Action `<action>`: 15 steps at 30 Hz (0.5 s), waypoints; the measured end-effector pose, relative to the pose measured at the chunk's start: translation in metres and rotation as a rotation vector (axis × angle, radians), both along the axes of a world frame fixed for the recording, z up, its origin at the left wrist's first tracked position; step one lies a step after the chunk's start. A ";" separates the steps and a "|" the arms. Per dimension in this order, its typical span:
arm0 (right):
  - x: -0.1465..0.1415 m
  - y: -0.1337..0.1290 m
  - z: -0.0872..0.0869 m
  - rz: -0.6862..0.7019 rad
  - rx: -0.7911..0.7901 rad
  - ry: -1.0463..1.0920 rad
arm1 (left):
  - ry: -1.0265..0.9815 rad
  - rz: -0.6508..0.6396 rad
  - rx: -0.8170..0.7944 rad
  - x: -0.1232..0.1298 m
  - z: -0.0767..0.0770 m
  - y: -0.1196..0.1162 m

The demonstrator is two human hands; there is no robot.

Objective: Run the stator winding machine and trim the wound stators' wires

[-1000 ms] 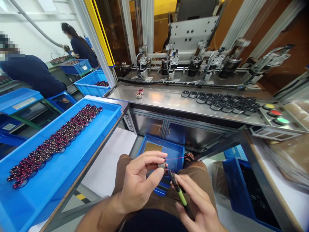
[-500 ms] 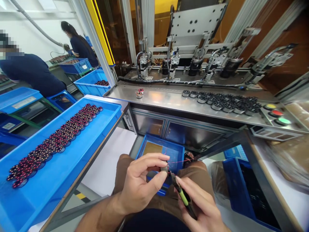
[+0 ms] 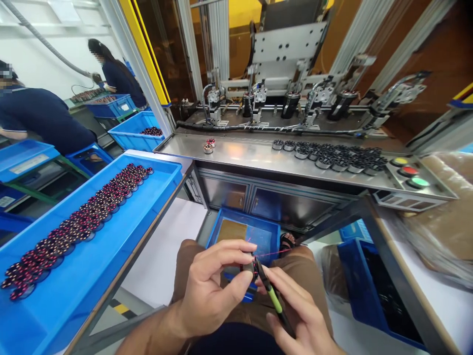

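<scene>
Between its thumb and fingers, my left hand grips a small round motor stator, partly hidden by the fingertips. A thin pinkish-red wire trails from the stator to the right. My right hand is closed around wire cutters with green and black handles. The cutters' jaws touch or nearly touch the stator's right side; whether they are closed on a wire I cannot make out. Both hands are held above my lap, over a blue bin on the floor.
Rows of wound stators lie in a blue tray at left. On the machine's metal ledge sit two wound stators and many dark unwound cores. Push buttons are at right. Two people work at far left.
The cutters have moved left and up against the stator, their jaws now overlapping its right side. The stator has turned slightly in my left hand. The view has shifted a little.
</scene>
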State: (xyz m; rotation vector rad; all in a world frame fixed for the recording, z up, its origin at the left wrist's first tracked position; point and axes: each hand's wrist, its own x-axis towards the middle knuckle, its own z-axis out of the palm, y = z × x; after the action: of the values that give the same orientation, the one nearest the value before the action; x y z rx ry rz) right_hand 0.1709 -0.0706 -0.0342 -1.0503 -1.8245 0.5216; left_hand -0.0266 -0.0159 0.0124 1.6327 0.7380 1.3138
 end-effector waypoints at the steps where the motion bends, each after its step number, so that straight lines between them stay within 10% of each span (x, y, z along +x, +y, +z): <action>1: -0.001 0.001 0.001 0.005 0.008 0.010 | 0.004 -0.003 0.000 0.000 0.001 0.000; 15: 0.017 -0.004 -0.013 -0.118 -0.056 -0.071 | 0.104 0.070 0.248 -0.009 -0.012 0.012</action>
State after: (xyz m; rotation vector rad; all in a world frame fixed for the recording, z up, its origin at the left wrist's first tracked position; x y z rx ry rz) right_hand 0.1875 -0.0748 -0.0475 -1.2199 -1.8054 0.4727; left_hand -0.0357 -0.0037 0.0001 1.8995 0.7223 1.4242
